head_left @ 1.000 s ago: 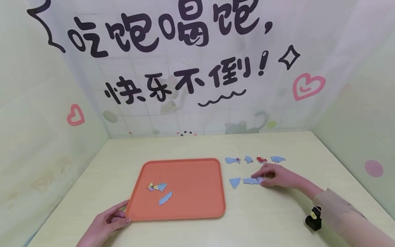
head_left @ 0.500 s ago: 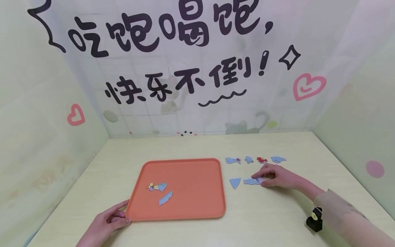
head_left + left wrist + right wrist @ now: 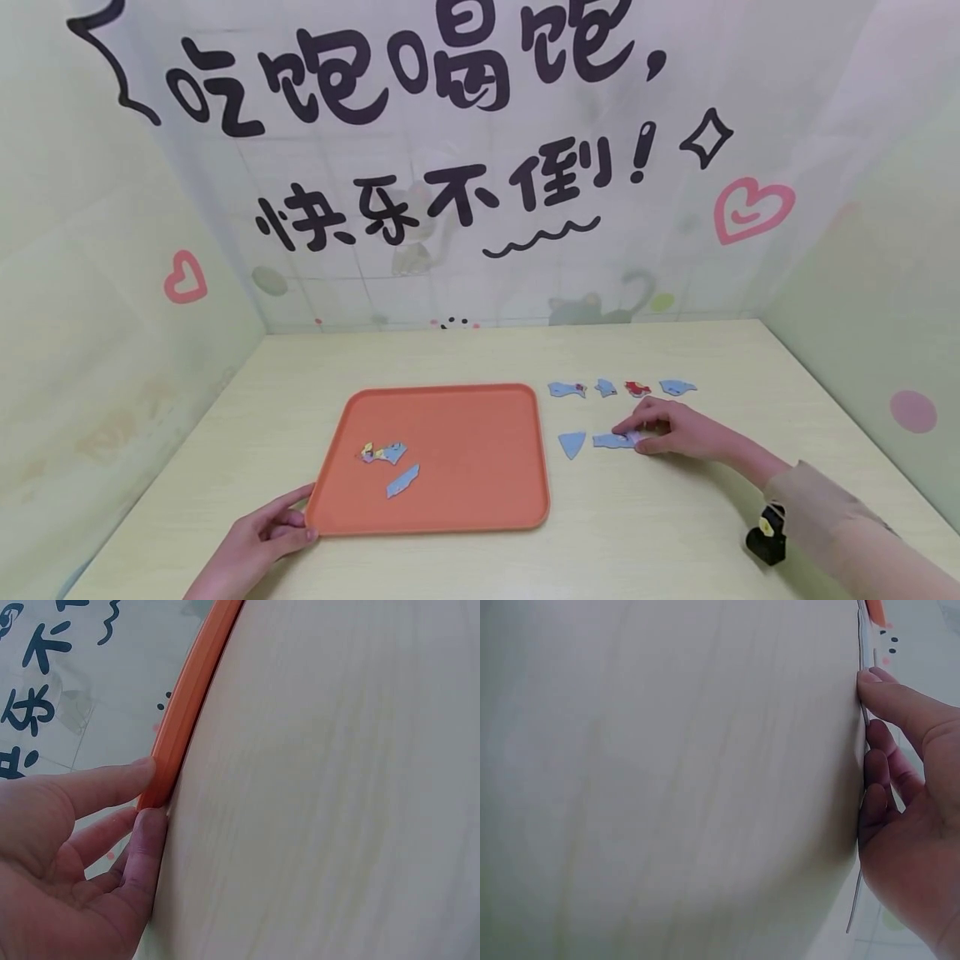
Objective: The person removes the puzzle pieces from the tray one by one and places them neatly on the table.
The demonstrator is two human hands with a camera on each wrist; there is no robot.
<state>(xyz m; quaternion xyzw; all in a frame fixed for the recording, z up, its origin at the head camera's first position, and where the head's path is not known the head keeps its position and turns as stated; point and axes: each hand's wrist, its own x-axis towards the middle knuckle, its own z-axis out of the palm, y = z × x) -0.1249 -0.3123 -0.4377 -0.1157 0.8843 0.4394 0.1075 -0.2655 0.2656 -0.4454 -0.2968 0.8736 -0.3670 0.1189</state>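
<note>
My left hand (image 3: pixel 262 533) holds the near-left corner of an orange tray (image 3: pixel 480 467), thumb and fingers at its rim. In the left wrist view the thumb and fingertips meet the end of the tray's edge (image 3: pixel 187 697). Right of the tray, my right hand (image 3: pixel 671 427) pinches the right end of a pale blue puzzle piece (image 3: pixel 609 442), covering part of it. The right wrist view shows that hand (image 3: pixel 911 780) low at the tabletop. A triangular blue piece (image 3: pixel 572 444) lies just left of the pinched one. Two joined-looking colourful pieces (image 3: pixel 390 453) and a blue strip piece (image 3: pixel 403 481) lie on the tray.
Behind the right hand runs a row of several pieces, including a red one (image 3: pixel 637 388) and a blue one at the right end (image 3: pixel 677 387). Printed curtains (image 3: pixel 480 292) enclose the wooden table (image 3: pixel 637 533) at the back and sides. A black device (image 3: pixel 767 537) sits at the right wrist.
</note>
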